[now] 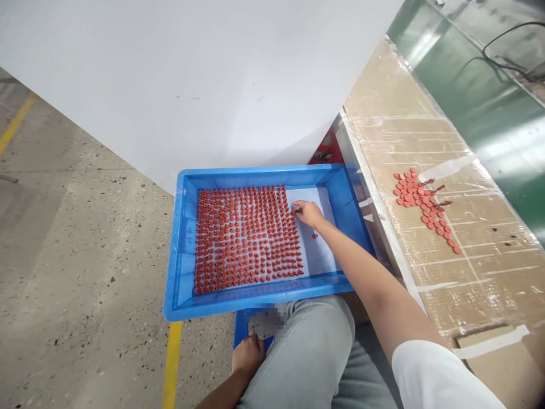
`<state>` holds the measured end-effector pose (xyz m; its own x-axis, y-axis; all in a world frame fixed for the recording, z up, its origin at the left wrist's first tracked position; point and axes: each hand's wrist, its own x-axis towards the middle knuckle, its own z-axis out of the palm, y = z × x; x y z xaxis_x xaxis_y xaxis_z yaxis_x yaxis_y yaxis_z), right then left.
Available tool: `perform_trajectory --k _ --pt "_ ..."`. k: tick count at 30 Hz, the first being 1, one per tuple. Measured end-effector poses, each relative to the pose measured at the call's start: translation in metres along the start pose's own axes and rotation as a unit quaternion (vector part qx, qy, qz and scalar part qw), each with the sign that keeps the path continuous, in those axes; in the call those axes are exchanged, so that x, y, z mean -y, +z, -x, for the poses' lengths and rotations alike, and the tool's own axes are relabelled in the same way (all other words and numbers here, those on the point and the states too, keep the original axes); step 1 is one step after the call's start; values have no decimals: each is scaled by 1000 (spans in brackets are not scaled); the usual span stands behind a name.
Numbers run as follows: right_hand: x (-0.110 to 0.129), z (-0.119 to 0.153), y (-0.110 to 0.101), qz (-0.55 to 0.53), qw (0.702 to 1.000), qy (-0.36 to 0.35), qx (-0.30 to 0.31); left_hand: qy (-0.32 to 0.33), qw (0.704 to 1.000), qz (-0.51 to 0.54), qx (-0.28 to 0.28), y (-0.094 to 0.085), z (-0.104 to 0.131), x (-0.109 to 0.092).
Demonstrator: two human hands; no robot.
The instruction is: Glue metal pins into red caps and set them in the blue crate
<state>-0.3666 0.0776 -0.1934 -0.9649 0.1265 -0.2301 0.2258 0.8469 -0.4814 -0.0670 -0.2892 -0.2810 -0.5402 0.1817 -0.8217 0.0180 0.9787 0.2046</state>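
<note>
My right hand (pixel 310 214) reaches into a blue plastic tray (pixel 255 296), its fingers pinched on a small red round part with a dark tip (pixel 297 210). It is just right of tight rows of similar red parts (pixel 242 236) that stand on a white sheet (pixel 318 258). One loose red part (pixel 314 235) lies on the sheet below my wrist. My left hand (pixel 249 355) is curled closed beside my left knee, near a blue object (pixel 240 326) under the tray; whatever its fingers hold, if anything, is hidden.
On the right, a table covered with taped cardboard (pixel 451 295) carries a cluster of red discs (pixel 415 190), a few with dark stems. A large white panel (pixel 191 85) rises behind the tray. Yellow lines (pixel 172 363) mark the speckled floor.
</note>
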Motion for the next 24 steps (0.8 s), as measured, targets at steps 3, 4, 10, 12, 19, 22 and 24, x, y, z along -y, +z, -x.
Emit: perform_trajectory --k 3,4,10,12,19,22,24 --pt "0 1 -1 0 1000 -5 4 -2 1000 -3 4 -2 1 -1" --pt "0 1 -1 0 1000 -6 4 -3 1000 -3 6 -2 1 -1" --pt "-3 2 0 5 1000 -15 5 -9 1000 -5 12 -4 1 -3" --pt "-4 2 0 7 1000 -17 5 -10 1000 -6 13 -5 2 -3" --pt "-2 4 0 10 1000 -17 4 -9 1000 -7 10 -3 1 -3" --pt "-1 6 -2 17 1000 -10 4 -9 1000 -5 10 -2 0 -2" --pt "0 7 -7 22 1000 -2 2 -8 1000 -3 9 -1 0 -1"
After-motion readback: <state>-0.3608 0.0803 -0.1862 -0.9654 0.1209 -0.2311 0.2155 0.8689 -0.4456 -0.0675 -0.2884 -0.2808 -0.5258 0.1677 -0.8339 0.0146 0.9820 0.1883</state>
